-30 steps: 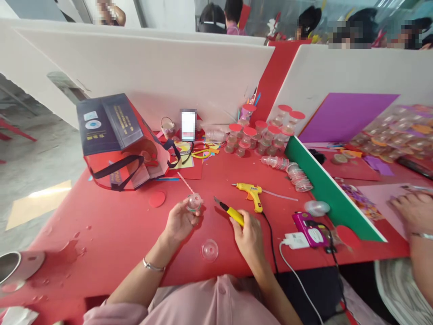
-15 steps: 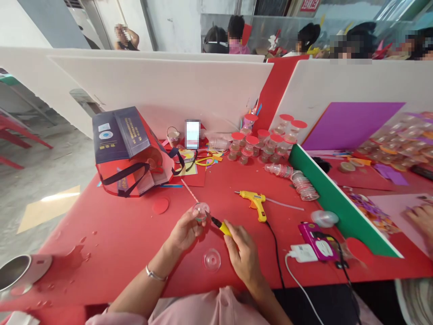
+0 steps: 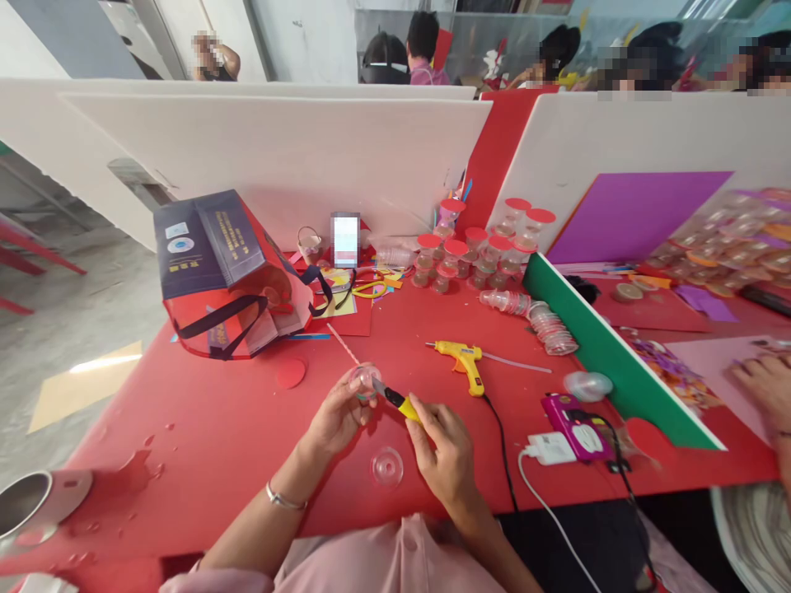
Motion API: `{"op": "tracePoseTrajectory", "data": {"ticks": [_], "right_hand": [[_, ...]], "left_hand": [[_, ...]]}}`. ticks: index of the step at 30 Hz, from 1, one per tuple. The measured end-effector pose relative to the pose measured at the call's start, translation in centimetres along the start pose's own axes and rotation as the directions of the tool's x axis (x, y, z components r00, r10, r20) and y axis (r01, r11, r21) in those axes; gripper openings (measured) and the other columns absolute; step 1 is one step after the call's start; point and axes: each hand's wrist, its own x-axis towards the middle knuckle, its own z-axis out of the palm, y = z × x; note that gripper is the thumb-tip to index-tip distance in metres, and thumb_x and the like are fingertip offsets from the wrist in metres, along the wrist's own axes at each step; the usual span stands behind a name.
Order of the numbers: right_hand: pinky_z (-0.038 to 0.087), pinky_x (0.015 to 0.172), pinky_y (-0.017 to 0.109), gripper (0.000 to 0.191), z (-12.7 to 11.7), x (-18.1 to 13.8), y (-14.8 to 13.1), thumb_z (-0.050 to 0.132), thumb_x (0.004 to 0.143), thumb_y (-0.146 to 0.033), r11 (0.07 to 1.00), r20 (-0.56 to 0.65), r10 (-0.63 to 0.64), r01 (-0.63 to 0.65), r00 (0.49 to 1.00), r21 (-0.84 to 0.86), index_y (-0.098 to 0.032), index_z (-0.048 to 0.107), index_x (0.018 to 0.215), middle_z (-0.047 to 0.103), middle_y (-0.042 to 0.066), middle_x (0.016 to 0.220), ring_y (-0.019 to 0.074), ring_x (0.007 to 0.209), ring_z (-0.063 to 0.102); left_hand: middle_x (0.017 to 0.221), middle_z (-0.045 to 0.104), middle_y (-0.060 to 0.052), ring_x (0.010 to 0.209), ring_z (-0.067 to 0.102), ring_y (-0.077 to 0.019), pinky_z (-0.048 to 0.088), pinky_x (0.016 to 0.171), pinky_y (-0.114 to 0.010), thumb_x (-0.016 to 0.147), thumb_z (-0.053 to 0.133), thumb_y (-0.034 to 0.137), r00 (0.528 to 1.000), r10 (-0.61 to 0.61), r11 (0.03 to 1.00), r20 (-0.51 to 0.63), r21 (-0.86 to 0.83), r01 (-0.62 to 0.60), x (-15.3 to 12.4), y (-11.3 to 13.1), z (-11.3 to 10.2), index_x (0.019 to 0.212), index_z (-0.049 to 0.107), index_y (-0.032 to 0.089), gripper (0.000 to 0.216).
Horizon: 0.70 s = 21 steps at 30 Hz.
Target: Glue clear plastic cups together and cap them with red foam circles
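Note:
My left hand (image 3: 339,416) grips a small clear plastic cup (image 3: 367,380) between thumb and fingers, above the red table. In my right hand (image 3: 446,451) is a utility knife (image 3: 395,399) with a yellow handle, its blade pointing left against the cup; whether the blade has cut in, I cannot make out. A thin pinkish stick (image 3: 342,342) lies just beyond the cup. Between my forearms, a clear round plastic piece (image 3: 386,468) with a central hole rests on the table. The yellow glue gun (image 3: 465,362) lies beyond my right hand.
Red-lidded clear containers (image 3: 456,257) stand at the back, near stacked plastic cups (image 3: 549,328). A green divider (image 3: 624,354) borders the right side. A red and navy bag (image 3: 210,247) sits left, a metal pot (image 3: 67,498) front left. A co-worker's hand (image 3: 763,379) rests at right.
The knife blade has come closer to the cup and now overlaps its right side. My left hand keeps its hold. The camera view has shifted slightly.

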Motion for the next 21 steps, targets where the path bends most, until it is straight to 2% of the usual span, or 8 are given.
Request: {"op": "tracePoseTrajectory", "data": {"ticks": [5, 9, 13, 15, 18, 21], "right_hand": [[0.054, 0.078, 0.032, 0.041, -0.02, -0.09, 0.4, 0.059, 0.102, -0.023, 0.997, -0.065, 0.078, -0.079, 0.995, -0.018, -0.026, 0.063, 0.143, 0.071, 0.007, 0.096, 0.0187, 0.085, 0.066], [0.053, 0.08, 0.033, 0.043, -0.01, -0.21, 0.13, 0.061, 0.101, -0.021, 1.0, -0.016, 0.025, -0.025, 1.0, 0.019, -0.027, 0.061, 0.144, 0.072, 0.007, 0.098, 0.019, 0.088, 0.066], [0.052, 0.078, 0.032, 0.041, 0.08, -0.43, 0.09, 0.061, 0.101, -0.022, 0.997, -0.045, 0.065, -0.066, 0.997, -0.03, -0.026, 0.063, 0.142, 0.071, 0.007, 0.096, 0.0184, 0.085, 0.065], [0.052, 0.08, 0.033, 0.042, 0.01, -0.49, 0.03, 0.062, 0.101, -0.023, 0.999, -0.037, 0.048, -0.049, 0.998, -0.021, -0.026, 0.063, 0.143, 0.072, 0.007, 0.098, 0.0191, 0.087, 0.065], [0.053, 0.081, 0.033, 0.041, -0.2, -0.37, -0.23, 0.061, 0.101, -0.023, 1.0, 0.0, 0.023, -0.023, 1.0, -0.017, -0.027, 0.063, 0.142, 0.072, 0.007, 0.099, 0.0196, 0.089, 0.066], [0.053, 0.078, 0.032, 0.04, -0.41, -0.12, -0.44, 0.06, 0.102, -0.023, 0.997, -0.036, 0.057, -0.059, 0.998, -0.046, -0.026, 0.064, 0.142, 0.072, 0.007, 0.096, 0.0189, 0.086, 0.066]], "left_hand": [[0.104, 0.074, -0.011, 0.068, 0.068, -0.0136, 0.051, 0.048, -0.018, 0.08, 0.083, 0.035, 1.0, -0.014, 1.0, 0.021, 0.013, 0.014, -0.1, 0.0, -0.07, 0.125, 0.067, 0.014, 0.052], [0.098, 0.073, -0.008, 0.07, 0.068, -0.0138, 0.051, 0.048, -0.018, 0.08, 0.083, 0.033, 1.0, 0.002, 1.0, 0.013, 0.026, -0.003, -0.03, 0.02, -0.09, 0.123, 0.067, 0.014, 0.05], [0.105, 0.074, -0.011, 0.07, 0.067, -0.0136, 0.05, 0.049, -0.019, 0.08, 0.082, 0.035, 1.0, 0.018, 0.999, 0.0, 0.039, -0.018, -0.08, 0.04, -0.1, 0.125, 0.066, 0.014, 0.052], [0.108, 0.073, -0.011, 0.07, 0.067, -0.0133, 0.05, 0.05, -0.019, 0.081, 0.082, 0.035, 1.0, 0.016, 0.999, -0.003, 0.045, -0.016, -0.13, 0.0, -0.04, 0.126, 0.066, 0.014, 0.052], [0.102, 0.073, -0.01, 0.07, 0.067, -0.0132, 0.05, 0.05, -0.018, 0.082, 0.082, 0.033, 1.0, 0.009, 0.998, 0.003, 0.057, -0.009, -0.17, -0.08, 0.07, 0.124, 0.067, 0.013, 0.05], [0.101, 0.074, -0.01, 0.07, 0.067, -0.0131, 0.051, 0.051, -0.019, 0.081, 0.082, 0.033, 1.0, 0.008, 0.999, -0.013, 0.044, -0.008, -0.17, -0.13, 0.14, 0.124, 0.067, 0.014, 0.049]]}}
